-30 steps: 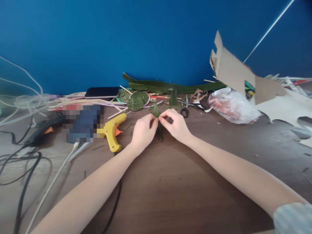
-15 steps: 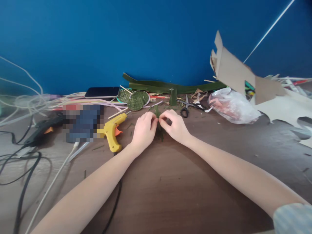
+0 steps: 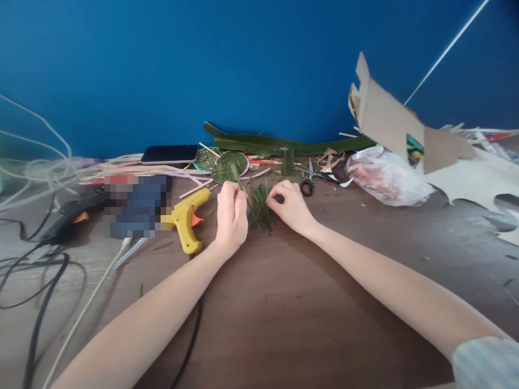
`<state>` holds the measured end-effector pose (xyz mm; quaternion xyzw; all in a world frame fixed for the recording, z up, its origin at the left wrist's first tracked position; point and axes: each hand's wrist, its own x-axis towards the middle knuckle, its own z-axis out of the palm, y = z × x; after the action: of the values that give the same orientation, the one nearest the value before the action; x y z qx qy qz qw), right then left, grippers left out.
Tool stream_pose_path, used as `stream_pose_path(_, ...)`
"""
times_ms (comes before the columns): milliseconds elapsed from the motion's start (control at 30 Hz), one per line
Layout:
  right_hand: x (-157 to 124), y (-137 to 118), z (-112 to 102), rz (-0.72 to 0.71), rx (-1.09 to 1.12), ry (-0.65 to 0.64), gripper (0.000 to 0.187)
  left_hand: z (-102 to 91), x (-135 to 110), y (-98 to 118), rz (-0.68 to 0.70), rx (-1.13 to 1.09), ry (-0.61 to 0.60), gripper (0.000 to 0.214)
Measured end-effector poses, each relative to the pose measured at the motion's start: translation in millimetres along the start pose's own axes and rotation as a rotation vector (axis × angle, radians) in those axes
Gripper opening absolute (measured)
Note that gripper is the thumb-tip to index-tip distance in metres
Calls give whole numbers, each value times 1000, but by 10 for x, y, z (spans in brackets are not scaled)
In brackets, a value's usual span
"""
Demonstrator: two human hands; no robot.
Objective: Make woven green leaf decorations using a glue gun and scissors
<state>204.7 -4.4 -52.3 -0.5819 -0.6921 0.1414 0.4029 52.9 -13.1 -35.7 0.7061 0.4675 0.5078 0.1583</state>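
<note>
Here in the middle of the frame, your left hand (image 3: 232, 216) is folded in on a narrow green strip (image 3: 235, 176), gripping it with its lower end lost behind your fingers. Your right hand (image 3: 291, 206) bends its finger and thumb inward at the edge of the green pile (image 3: 261, 212); whether they pinch anything, you can't tell from here. That pile sits on the counter (image 3: 267, 313) between your two hands, its right edge tucked under your right fingertips.

Look at the colour: dark, leafy green, short thin pieces crossing every which way, ends poking out loosely. The strip in your left hand is flat, a shade paler, leaning up and left, its tip in front of the woven disc (image 3: 225, 167).

Over at centre left, blocky pixels blur a dark blue object (image 3: 140, 202) beyond naming. The yellow glue gun (image 3: 187, 221) lies just beside your left hand, its black cable (image 3: 194, 335) slipping behind your forearm. At upper right, the clear plastic bag (image 3: 389, 175) shows only vague reddish contents, and your sleeve (image 3: 484, 362) is cut off at lower right.
</note>
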Motion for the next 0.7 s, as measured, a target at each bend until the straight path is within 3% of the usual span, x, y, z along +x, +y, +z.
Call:
stream_pose_path(133,-16,8,46,0,-62,41,10,60,68,-24,-98,190,-197,15)
stream_pose_path(267,-26,-8,62,43,-48,80,26,106,92,-55,-118,362,-339,13)
stream_pose_path(433,56,41,-42,47,-48,79,12,111,87,-43,-148,406,-335,9)
stream_pose_path(700,216,341,-100,3,-334,16,39,114,88,-37,-147,313,-295,11)
